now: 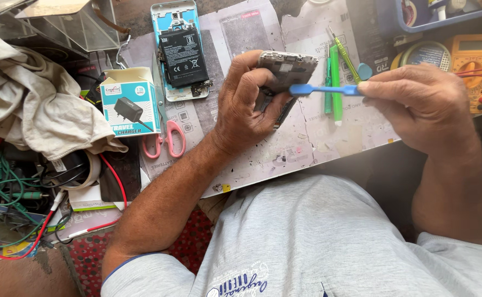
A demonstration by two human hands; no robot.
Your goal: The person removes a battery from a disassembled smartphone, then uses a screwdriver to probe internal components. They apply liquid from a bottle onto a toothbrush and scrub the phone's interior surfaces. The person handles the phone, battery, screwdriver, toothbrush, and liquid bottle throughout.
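Observation:
My left hand grips a phone body with a silver frame, held tilted above the work mat. My right hand pinches a blue plastic pry tool by its handle; the tool's flat tip touches the lower edge of the phone. An opened phone with a black battery showing lies flat on the mat beyond my left hand.
Green screwdrivers lie on the mat by the tool. Pink-handled scissors and a charger box sit at left, next to a crumpled cloth and tangled wires. A yellow multimeter stands at right.

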